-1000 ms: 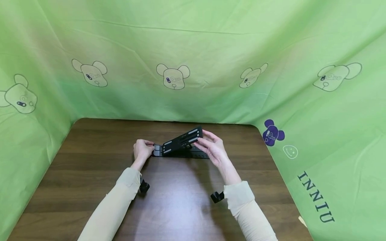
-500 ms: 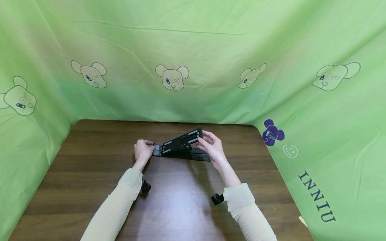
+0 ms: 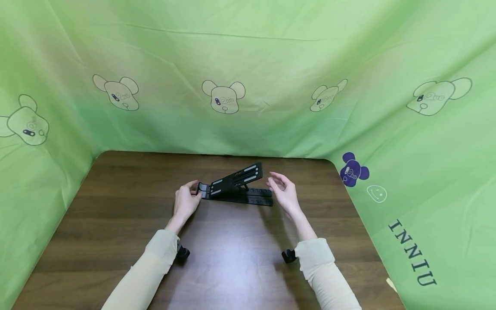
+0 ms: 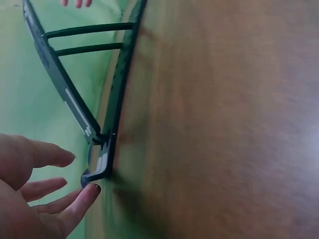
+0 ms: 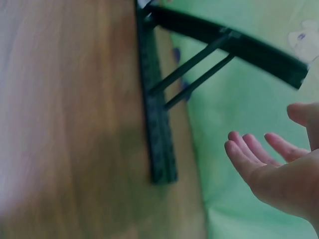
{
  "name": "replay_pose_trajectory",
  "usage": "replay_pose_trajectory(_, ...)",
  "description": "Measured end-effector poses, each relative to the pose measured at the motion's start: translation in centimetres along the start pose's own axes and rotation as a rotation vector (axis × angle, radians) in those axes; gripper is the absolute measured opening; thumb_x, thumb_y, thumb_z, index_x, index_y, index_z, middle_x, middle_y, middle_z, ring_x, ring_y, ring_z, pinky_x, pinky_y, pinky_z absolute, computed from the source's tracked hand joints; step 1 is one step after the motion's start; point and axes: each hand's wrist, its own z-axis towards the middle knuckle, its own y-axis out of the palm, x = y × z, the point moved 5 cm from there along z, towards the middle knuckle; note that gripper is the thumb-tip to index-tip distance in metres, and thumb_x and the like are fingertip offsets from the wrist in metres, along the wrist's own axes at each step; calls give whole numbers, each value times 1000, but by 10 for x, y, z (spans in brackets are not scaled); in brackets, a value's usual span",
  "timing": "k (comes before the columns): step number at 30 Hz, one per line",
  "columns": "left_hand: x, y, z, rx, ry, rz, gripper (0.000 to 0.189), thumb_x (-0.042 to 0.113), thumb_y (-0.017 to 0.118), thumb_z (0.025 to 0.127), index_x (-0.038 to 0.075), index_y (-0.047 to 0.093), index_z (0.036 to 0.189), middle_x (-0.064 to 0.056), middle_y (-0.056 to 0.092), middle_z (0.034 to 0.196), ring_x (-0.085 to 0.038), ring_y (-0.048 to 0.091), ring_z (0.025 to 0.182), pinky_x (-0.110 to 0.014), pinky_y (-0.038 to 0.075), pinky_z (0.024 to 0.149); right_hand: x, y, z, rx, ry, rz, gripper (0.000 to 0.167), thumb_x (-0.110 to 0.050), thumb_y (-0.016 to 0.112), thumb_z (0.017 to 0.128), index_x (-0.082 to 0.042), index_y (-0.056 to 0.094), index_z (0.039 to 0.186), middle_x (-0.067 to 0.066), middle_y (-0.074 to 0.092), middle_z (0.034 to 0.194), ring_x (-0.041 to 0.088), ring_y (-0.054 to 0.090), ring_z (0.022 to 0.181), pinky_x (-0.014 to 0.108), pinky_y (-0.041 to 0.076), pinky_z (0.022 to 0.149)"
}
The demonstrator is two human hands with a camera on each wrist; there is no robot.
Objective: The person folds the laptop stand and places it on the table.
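A black folding laptop stand [image 3: 235,180] is propped up on the table, its slotted top raised toward the right over the flat base [image 3: 248,199]. Two thin struts [image 4: 89,49] hold the top up, as the left wrist view shows. My left hand [image 3: 186,201] is at the stand's left end, a fingertip right at the curved front lip [image 4: 97,174] and the thumb apart from it. Beyond the raised end, my right hand [image 3: 286,194] hovers off the stand with loosely bent fingers. A gap shows between that hand and the stand in the right wrist view.
The brown wooden table [image 3: 232,267] extends on all sides of the stand. A green curtain [image 3: 170,125] with bear-head prints encloses its back and sides. Both wrists wear small black cameras.
My right hand has let go of the raised top and moved away to the right. The top stays tilted by itself. My left hand has shifted slightly at the lip.
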Motion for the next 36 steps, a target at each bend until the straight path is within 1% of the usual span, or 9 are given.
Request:
replay_pose_trajectory(4, -14, 3, -4, 52, 63, 62, 47, 3, 73, 93, -5, 71, 139, -28, 78, 124, -34, 80, 100, -43, 66, 84, 21, -8, 6, 1, -111, -183, 41, -7, 64, 109, 14, 61, 144, 40, 65, 143, 39, 74, 128, 37, 61, 112)
replay_pose_trajectory(5, -9, 0, -7, 56, 68, 87, 47, 4, 73, 95, -6, 69, 140, -29, 76, 126, -39, 78, 106, -49, 65, 89, 26, -10, 6, -5, -166, -237, 42, -11, 66, 108, 11, 64, 143, 36, 68, 143, 43, 71, 132, 41, 60, 115)
replay_pose_trajectory(9, -6, -2, -12, 58, 138, 257, 48, 10, 73, 100, -6, 66, 144, -30, 71, 140, -46, 69, 129, -62, 59, 105, 82, -19, 25, -44, -315, -484, 51, -33, 68, 108, -1, 65, 148, 26, 67, 150, 44, 62, 144, 57, 51, 123)
replay_pose_trajectory(12, 2, -3, -17, -12, 203, 393, 52, 13, 74, 102, -9, 62, 148, -31, 63, 153, -50, 59, 145, -63, 51, 120, 124, -21, 41, -101, -366, -661, 61, -47, 64, 110, -7, 60, 156, 21, 59, 161, 43, 52, 154, 62, 43, 127)
replay_pose_trajectory(15, 2, 1, -19, -83, 287, 507, 56, 16, 76, 103, -9, 60, 151, -29, 59, 159, -50, 53, 152, -59, 45, 128, 139, -20, 44, -170, -392, -762, 68, -51, 61, 111, -5, 55, 160, 21, 52, 168, 46, 44, 159, 66, 38, 130)
replay_pose_trajectory(20, 4, 7, -26, -170, 359, 590, 56, 18, 75, 104, -7, 59, 152, -25, 57, 163, -46, 48, 158, -58, 40, 132, 132, -16, 38, -208, -421, -808, 70, -50, 65, 109, 0, 56, 157, 24, 53, 167, 49, 42, 160, 65, 36, 131)
replay_pose_trajectory(24, 4, 10, -33, -259, 339, 597, 60, 22, 73, 106, -7, 56, 156, -24, 50, 169, -45, 40, 163, -58, 34, 136, 114, -11, 25, -224, -424, -786, 73, -53, 64, 109, 3, 57, 156, 28, 54, 165, 51, 42, 159, 68, 34, 131)
replay_pose_trajectory(29, 4, 12, -38, -316, 327, 642, 67, 29, 73, 107, -7, 51, 159, -23, 42, 175, -46, 34, 166, -60, 32, 137, 81, -4, 5, -253, -381, -783, 67, -36, 71, 105, 8, 57, 153, 31, 54, 163, 56, 42, 157, 78, 33, 127)
replay_pose_trajectory(36, 0, 12, -39, -362, 293, 673, 69, 33, 70, 109, -5, 49, 162, -20, 34, 180, -45, 28, 168, -60, 28, 138, 85, -6, 4, -242, -420, -814, 65, -43, 69, 108, 4, 61, 152, 25, 61, 158, 53, 50, 152, 78, 40, 120)
